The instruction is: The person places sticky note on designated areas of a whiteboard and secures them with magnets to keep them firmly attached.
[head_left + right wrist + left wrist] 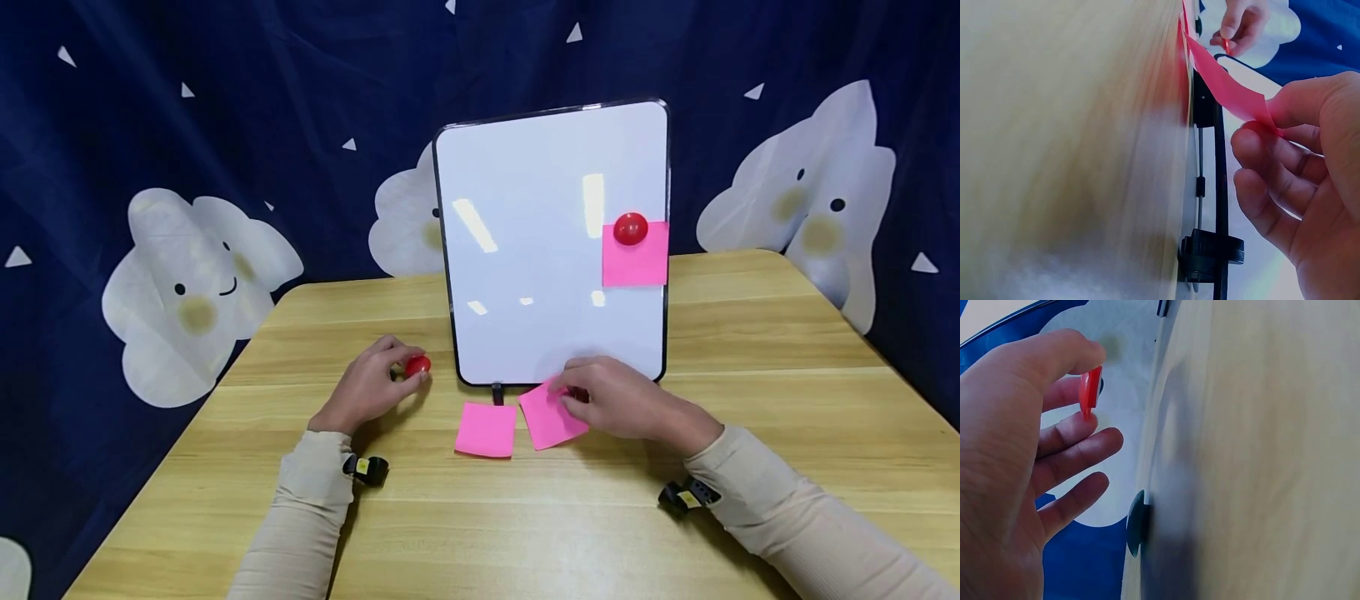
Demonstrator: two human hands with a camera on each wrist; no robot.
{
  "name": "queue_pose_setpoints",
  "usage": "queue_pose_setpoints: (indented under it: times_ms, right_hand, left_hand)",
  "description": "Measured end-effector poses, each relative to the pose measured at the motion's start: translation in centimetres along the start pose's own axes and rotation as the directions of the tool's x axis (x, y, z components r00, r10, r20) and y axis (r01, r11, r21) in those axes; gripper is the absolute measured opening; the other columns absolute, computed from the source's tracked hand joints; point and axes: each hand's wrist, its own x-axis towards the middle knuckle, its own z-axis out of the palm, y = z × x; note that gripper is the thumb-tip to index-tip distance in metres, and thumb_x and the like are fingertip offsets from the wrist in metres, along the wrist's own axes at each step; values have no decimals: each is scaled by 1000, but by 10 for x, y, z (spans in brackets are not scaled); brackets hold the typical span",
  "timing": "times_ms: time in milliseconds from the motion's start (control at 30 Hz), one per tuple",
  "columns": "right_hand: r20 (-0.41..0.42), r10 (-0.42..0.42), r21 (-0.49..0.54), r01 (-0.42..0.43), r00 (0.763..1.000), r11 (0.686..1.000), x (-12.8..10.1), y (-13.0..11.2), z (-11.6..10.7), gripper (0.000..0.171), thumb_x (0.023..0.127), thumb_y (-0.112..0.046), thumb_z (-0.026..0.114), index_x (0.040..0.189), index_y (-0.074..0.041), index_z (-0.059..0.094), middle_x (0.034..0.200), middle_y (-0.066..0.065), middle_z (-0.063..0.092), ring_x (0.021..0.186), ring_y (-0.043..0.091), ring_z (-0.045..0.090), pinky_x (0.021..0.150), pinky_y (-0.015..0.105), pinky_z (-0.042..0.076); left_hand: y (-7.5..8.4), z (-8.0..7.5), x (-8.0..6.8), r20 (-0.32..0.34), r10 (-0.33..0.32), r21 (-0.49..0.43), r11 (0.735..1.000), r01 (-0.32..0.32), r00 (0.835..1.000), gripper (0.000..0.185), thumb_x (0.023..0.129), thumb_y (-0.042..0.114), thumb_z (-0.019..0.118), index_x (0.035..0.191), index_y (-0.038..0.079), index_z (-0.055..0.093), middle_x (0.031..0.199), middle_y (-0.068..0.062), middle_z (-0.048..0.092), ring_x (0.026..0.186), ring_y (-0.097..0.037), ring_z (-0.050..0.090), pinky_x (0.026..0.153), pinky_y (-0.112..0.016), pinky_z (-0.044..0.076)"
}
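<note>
Nearest the head camera are my two beige sleeves, each with a small black and yellow wrist camera strapped on, lying over the pale wooden table (750, 350); behind the table hangs a dark blue curtain (225, 100) printed with smiling white clouds and small white triangles.

A whiteboard (540, 250) in a thin black frame stands upright at the middle of the table; a pink sticky note (636, 260) is pinned near its right edge by a round red magnet (631, 229).

My left hand (369, 387) rests on the table to the left of the board, and its thumb and fingers pinch a second red magnet (417, 365); the left wrist view shows what the head view does not, that this magnet (1089, 392) is a thin red disc seen edge on, clamped between the thumb tip and fingertips.

My right hand (618, 398) lies just in front of the board's lower edge, and its thumb and forefinger grasp a loose pink note (547, 419) by one corner; the right wrist view shows that note (1225, 84) curling up off the wood, which the head view hardly shows; it also shows the board's black foot (1210, 255) on the table edge.

Another pink note (486, 430) lies flat just left of the held one, untouched.
</note>
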Motion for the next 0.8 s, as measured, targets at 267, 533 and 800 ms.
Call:
queue_pose_setpoints:
  times_ms: [267, 533, 800]
  right_hand:
    - [-29, -24, -15, 24, 999, 1000, 0, 0, 0, 16, 90, -6, 69, 102, -13, 77, 85, -12, 60, 76, 8, 50, 65, 25, 46]
    - [-57, -22, -14, 21, 998, 1000, 0, 0, 0, 15, 90, -7, 69, 101, -12, 77, 85, -12, 59, 75, 8, 50, 64, 25, 46]
    - [-84, -31, -16, 30, 996, 999, -1, 0, 0, 15, 89, -6, 69, 100, -12, 76, 83, -12, 57, 74, 8, 49, 64, 25, 46]
  left_hand:
    - [-1, 0, 1, -10, 11, 6, 1000, -11, 1000, 40, 89, 30, 74, 121, 7, 73, 105, -1, 57, 85, -19, 57, 72, -34, 49]
    - [-1, 1, 2, -16, 4, -3, 1000, -4, 1000, 34, 88, 30, 75, 116, 11, 73, 105, 0, 57, 87, -17, 59, 74, -35, 50]
    - [-1, 2, 2, -21, 2, -12, 1000, -3, 1000, 34, 88, 30, 75, 116, 12, 72, 106, 2, 58, 88, -16, 61, 75, -35, 51]
